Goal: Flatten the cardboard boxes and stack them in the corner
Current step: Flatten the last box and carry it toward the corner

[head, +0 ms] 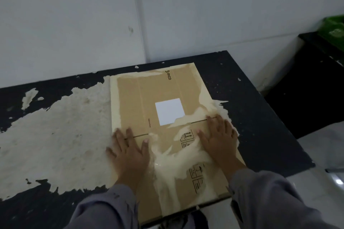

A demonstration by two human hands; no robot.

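While pressed flat, the cardboard box (pixel 163 117) lies collapsed on the dark table (pixel 260 113), far edge near the wall (pixel 167 15), near edge overhanging the table. Flattening looks done or nearly so; carrying it to the corner and stacking remain, and no stack or other boxes visible. Left hand (pixel 128 151) open, palm down, fingers spread on the box's near left part. Right hand (pixel 218 138) likewise open and flat near the box's right edge. Gripping nothing.

A tan box (pixel 160 117) with a white label (pixel 169 111) and black printed symbols lies on a black tabletop (pixel 260 117) blotched with cream patches; grey sleeves (pixel 264 197), pale grey wall (pixel 74 15), a green bag (pixel 333 26).
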